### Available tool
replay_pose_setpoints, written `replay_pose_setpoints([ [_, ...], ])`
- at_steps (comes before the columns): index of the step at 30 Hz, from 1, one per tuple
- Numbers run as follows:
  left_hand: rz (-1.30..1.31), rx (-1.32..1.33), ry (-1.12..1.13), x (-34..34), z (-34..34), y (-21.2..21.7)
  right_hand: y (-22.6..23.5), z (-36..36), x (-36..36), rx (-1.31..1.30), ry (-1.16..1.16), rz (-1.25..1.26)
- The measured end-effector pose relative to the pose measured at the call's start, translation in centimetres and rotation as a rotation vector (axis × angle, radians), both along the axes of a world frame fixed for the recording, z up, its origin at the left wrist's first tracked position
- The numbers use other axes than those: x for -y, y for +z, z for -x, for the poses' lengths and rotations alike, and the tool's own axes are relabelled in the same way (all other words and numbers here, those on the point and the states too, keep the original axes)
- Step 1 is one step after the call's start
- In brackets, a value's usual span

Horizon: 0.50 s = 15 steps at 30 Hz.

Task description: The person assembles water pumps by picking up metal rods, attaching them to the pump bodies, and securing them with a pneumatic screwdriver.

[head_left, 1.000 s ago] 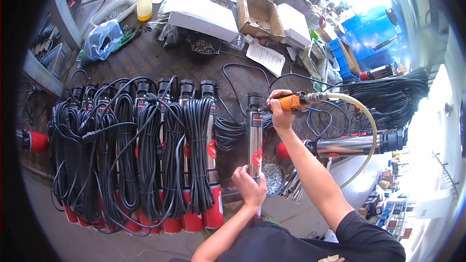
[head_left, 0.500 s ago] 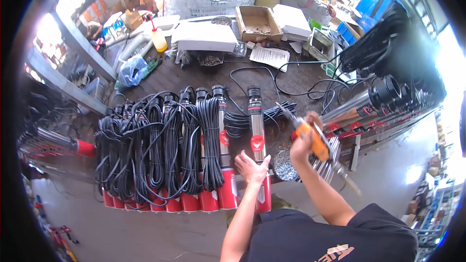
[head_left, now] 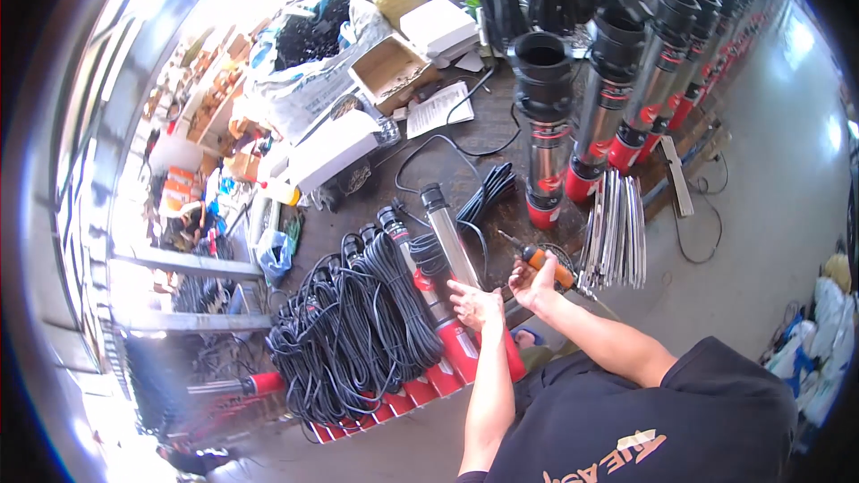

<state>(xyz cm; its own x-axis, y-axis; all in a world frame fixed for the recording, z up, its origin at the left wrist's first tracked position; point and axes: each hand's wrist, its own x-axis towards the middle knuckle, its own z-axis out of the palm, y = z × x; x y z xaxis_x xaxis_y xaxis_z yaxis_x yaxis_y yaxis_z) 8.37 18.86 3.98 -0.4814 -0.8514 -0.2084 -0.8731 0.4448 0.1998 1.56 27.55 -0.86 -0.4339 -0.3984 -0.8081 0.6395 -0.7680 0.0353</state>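
My left hand [head_left: 477,306] lies across a submersible pump [head_left: 458,249], fingers on one side and thumb on the other. This pump has a black top end, a bare steel upper body and a red lower end; my hand hides its middle. In my right hand [head_left: 534,286], just to the right, is an orange power screwdriver [head_left: 553,266]. Its bit points up and left, apart from the pump. Left of my hands, several similar pumps lie side by side under bundles of black cable [head_left: 358,331].
Several pumps [head_left: 546,152] stand upright at the right, behind a bunch of thin metal strips [head_left: 614,233]. A coiled cable [head_left: 488,192] lies on the dark worktable [head_left: 358,206]. Farther back are a cardboard box [head_left: 390,76], a paper sheet [head_left: 438,112] and a white box [head_left: 335,150].
The view has swung to the right, bringing the standing pumps into sight. My right hand has lowered the power screwdriver closer to my left hand, which stays at the pump.
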Motion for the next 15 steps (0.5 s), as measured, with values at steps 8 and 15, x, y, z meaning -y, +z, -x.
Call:
replay_pose_setpoints([
  [8,-0.211,-0.144,0.005,2.5,-0.3,0.2,-0.4,-12.1,-7.6,-1.011,1.335,-0.777],
  [15,-1.002,-0.607,0.169,1.3,-2.5,-4.0,0.5,-13.0,-12.5,-0.824,1.445,-0.474],
])
